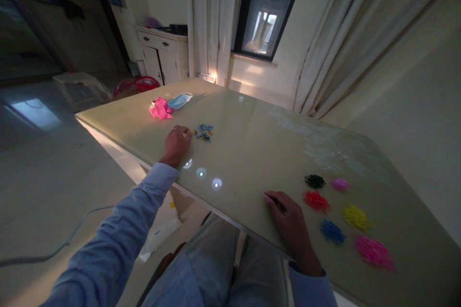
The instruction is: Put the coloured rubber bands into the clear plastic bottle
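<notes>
My left hand [177, 144] rests on the table with fingers pinched together. Its fingertips touch or nearly touch a small mixed pile of thin coloured pieces [204, 133], mostly blue with some yellow, red and dark ones. What the pinch holds, if anything, is too small to make out. Near the table's front edge lies my right hand [289, 219], loosely curled, with a gap between thumb and fingers and nothing visible in it. Beside it are single-colour piles of similar pieces: black [314, 181], red [316, 201], blue [332, 231], yellow [356, 217], light pink [340, 184] and magenta [375, 252].
Crumpled pink paper [161, 108] and a blue face mask [179, 101] lie beyond my left hand on the glossy table [248, 153]. A white cabinet [162, 53] and curtains stand behind. A cable [68, 243] runs over the floor at left.
</notes>
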Demonstrator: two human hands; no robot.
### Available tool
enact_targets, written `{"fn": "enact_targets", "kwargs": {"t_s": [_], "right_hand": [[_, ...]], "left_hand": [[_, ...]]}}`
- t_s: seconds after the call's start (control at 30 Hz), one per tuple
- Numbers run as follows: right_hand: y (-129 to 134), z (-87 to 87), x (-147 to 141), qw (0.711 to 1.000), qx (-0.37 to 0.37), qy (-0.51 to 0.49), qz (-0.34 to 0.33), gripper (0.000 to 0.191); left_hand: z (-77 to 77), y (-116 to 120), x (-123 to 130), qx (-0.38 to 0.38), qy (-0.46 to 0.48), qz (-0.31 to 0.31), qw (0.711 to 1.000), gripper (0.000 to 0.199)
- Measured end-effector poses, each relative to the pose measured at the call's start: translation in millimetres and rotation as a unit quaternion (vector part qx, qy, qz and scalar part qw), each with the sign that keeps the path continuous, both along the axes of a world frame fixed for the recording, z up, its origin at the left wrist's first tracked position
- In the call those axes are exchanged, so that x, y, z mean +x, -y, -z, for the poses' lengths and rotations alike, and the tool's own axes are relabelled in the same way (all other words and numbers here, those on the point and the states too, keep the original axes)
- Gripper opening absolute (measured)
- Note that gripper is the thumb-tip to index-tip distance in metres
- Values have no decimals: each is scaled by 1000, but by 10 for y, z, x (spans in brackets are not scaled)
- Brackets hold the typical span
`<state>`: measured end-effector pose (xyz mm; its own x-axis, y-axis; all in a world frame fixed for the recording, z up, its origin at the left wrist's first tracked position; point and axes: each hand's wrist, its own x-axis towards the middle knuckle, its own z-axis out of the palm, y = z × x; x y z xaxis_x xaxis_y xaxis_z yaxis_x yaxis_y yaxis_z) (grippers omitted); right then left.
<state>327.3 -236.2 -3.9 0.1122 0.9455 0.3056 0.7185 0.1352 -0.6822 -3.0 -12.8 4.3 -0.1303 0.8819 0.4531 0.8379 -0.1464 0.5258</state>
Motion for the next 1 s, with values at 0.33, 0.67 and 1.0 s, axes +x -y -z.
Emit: {"fn": "enact_targets", "kwargs": {"t_s": [0.33, 0.67, 1.0], "right_hand": [[7, 11, -28, 1000, 8, -10, -8, 24], [14, 48, -53, 999, 7, -45, -25, 19], [62, 135, -42, 994, 26, -99, -29, 13]], "left_hand": [[-88, 1066, 745, -114, 563, 97, 813, 24], [-317, 2050, 1967, -417, 732, 268, 467, 27], [-420, 2189, 2225, -429, 702, 254, 510, 29]]}}
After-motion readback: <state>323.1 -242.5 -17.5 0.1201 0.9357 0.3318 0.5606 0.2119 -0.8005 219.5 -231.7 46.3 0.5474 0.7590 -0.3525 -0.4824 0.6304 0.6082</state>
